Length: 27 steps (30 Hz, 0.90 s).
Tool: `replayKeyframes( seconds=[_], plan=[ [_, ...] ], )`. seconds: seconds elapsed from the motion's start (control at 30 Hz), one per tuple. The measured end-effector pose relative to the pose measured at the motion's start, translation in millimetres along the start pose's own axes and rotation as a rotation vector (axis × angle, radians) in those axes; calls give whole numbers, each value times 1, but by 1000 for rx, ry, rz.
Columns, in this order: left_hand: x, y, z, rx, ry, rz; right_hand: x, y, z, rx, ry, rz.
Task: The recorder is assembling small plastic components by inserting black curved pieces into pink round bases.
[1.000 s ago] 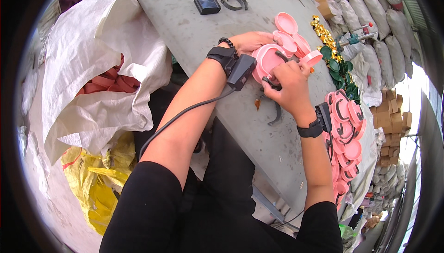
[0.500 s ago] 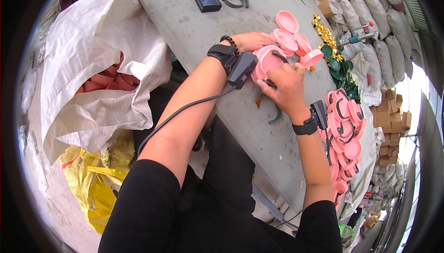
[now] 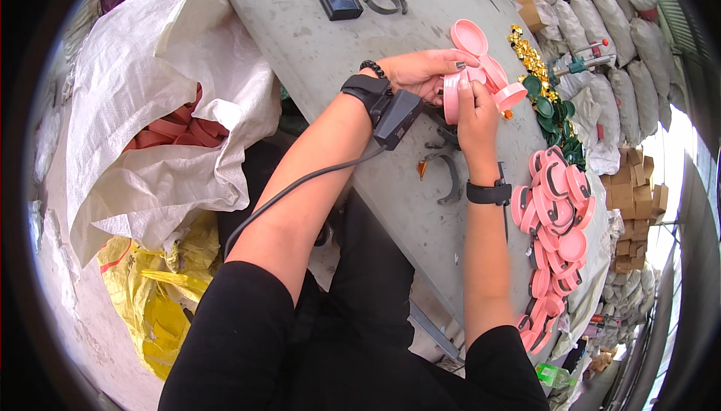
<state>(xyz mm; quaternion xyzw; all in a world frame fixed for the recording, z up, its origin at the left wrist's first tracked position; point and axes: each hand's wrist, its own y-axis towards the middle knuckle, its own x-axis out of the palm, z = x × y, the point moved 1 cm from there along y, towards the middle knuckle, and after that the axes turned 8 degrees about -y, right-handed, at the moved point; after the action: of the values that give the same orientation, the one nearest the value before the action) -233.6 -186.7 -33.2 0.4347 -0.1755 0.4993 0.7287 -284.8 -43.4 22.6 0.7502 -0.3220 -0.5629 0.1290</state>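
A pink round lid (image 3: 451,99) is held on edge between my two hands above the grey table. My left hand (image 3: 422,72) grips its far left side, thumb below and fingers stretched over the top. My right hand (image 3: 478,114) is closed on the right side of the lid, its fingertips and thumb pressed to the rim. Just beyond my hands lie more pink round lids, including an upturned lid (image 3: 469,37) and a tilted lid (image 3: 511,96). Nearer me on the table are a dark curved handle (image 3: 453,180) and a small amber piece (image 3: 422,169).
To the right, pink lids with dark handles (image 3: 552,216) form a long pile. Green caps (image 3: 556,114) and gold pieces (image 3: 528,54) lie beyond it. A black box (image 3: 339,3) sits at the back. On the left stands an open white sack (image 3: 165,186) of reddish parts.
The larger pink piece with a dark handle is gone from my hands. They now hold a lid on edge, and dark handles on the table are more exposed.
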Motion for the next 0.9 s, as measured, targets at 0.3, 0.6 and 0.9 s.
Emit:
replayKeyframes(
  seconds=[0.3, 0.6, 0.9],
  plan=[
    [6, 3, 3, 54, 36, 111, 21, 2, 11, 282, 418, 51],
    [26, -2, 2, 165, 391, 532, 36, 0, 0, 158, 366, 250],
    [108, 21, -38, 699, 1030, 923, 11, -4, -16, 136, 626, 312]
  ],
)
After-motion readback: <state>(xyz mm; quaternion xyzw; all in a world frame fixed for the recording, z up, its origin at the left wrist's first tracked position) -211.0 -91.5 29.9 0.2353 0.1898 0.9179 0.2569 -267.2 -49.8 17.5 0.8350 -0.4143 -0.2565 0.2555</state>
